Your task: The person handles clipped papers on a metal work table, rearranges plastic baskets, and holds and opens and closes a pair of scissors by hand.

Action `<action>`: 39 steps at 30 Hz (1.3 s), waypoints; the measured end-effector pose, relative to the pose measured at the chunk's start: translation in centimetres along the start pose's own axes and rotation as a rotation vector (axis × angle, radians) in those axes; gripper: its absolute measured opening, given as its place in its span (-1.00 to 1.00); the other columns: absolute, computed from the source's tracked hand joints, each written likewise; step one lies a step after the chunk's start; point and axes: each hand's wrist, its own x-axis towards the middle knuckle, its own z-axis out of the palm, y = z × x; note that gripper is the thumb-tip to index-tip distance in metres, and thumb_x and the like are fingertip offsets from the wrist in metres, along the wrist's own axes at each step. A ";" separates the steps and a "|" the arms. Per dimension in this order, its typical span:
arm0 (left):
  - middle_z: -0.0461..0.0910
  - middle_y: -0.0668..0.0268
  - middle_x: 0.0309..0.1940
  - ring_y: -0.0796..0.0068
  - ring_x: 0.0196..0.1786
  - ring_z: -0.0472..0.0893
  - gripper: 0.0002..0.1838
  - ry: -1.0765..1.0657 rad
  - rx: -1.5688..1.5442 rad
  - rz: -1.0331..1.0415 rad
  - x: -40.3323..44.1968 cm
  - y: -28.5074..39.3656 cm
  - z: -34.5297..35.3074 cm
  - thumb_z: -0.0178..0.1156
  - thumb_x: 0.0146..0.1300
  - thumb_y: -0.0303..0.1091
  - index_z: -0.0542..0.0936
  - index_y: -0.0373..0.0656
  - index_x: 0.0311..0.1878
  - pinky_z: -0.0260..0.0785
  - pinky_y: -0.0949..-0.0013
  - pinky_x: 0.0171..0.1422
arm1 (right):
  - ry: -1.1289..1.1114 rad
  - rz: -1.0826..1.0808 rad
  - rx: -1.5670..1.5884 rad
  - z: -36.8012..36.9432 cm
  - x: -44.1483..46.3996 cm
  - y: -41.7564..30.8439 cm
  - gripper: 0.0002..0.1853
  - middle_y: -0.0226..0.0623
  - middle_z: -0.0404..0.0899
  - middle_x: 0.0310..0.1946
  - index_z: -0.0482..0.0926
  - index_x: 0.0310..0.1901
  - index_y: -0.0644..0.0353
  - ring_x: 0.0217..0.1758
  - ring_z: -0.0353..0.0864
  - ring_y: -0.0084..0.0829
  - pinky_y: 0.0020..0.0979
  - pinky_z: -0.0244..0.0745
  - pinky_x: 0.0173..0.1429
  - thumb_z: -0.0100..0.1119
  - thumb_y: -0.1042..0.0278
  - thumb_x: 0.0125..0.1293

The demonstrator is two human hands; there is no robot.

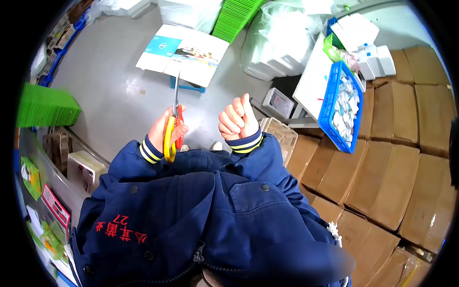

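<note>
Scissors with yellow and red handles (170, 134) are held in my left hand (164, 129), their blades pointing up and away from me. My right hand (238, 117) is raised beside it with the fingers curled in and the thumb up; whether anything is inside the curl is hidden. Beyond the scissor tips lies a white printed sheet or flattened box (203, 55) with a blue panel, resting on a small blue stool (189, 86).
A blue basket of small packets (344, 107) sits at the edge of a white table (311, 79) on the right. Brown cartons (382, 177) are stacked below it. Green crates (48, 106) stand at left. White foam boxes (282, 43) in plastic stand ahead.
</note>
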 end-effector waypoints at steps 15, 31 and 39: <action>0.28 0.33 -0.32 0.52 -0.31 0.36 -0.01 -0.267 0.324 0.413 13.6 6.3 13.5 0.52 -0.29 -0.23 0.19 -0.17 0.26 0.31 0.46 -0.17 | 0.322 -0.645 -1.050 -4.3 -5.2 -13.3 -0.73 -0.41 0.32 -0.71 0.39 0.02 0.32 -0.69 0.24 -0.60 -0.60 0.17 -0.58 -0.14 0.52 0.30; 0.41 0.33 -0.46 0.58 -0.44 0.42 -0.32 -0.694 -0.224 -0.242 23.3 9.0 28.3 0.31 0.07 -0.22 0.20 -0.25 0.18 0.32 0.53 -0.33 | 0.591 -0.959 -2.294 -11.6 -11.6 -26.5 -0.32 -0.23 0.48 -0.24 0.35 0.17 0.10 -0.31 0.50 -0.25 -0.37 0.46 -0.26 0.08 0.68 -0.12; 0.41 0.32 -0.47 0.55 -0.42 0.45 -0.32 -0.714 -0.285 -0.258 25.0 8.4 30.0 0.28 0.09 -0.11 0.23 -0.28 0.15 0.36 0.51 -0.28 | 0.771 -0.774 -2.340 -11.5 -11.0 -27.0 -0.29 -0.26 0.44 -0.28 0.27 0.24 0.07 -0.40 0.45 -0.28 -0.36 0.44 -0.31 0.02 0.65 -0.08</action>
